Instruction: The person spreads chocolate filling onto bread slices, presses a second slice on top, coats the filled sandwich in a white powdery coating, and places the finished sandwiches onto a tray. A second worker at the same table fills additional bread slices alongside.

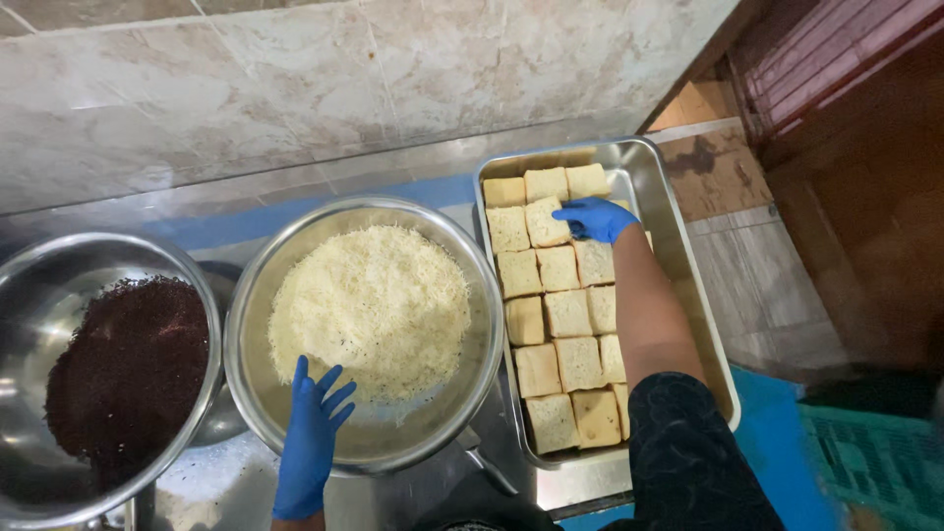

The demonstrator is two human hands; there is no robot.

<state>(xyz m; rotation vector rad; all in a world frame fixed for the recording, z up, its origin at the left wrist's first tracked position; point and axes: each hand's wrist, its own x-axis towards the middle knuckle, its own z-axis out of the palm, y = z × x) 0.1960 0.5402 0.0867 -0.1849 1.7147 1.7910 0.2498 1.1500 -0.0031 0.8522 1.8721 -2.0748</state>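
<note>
1. In the head view, a steel tabletop (226,482) is seen from above, set against a wall (324,79) of pale marbled tiles. A blue strip is seen along the back of the tabletop, and a dark reddish door (855,147) is seen at the right, with a blue and green floor (836,452) below it.

2. Three steel vessels are laid out in a row: a bowl of dark sprinkles (128,374) at the left, a bowl of grated cheese (369,310) in the middle, and a rectangular tray (678,246) at the right.

3. The tray is filled with pale square bread pieces (565,315), packed in three columns and touching each other.

4. The left hand (313,433), in a blue glove, is held open with the fingers spread and laid flat on the near inner wall of the cheese bowl, just beside the cheese; nothing is gripped.

5. The right hand (595,218), also gloved in blue, is stretched to the far end of the tray and is curled onto a bread piece there; whether the piece is pinched or only pressed cannot be told.
</note>
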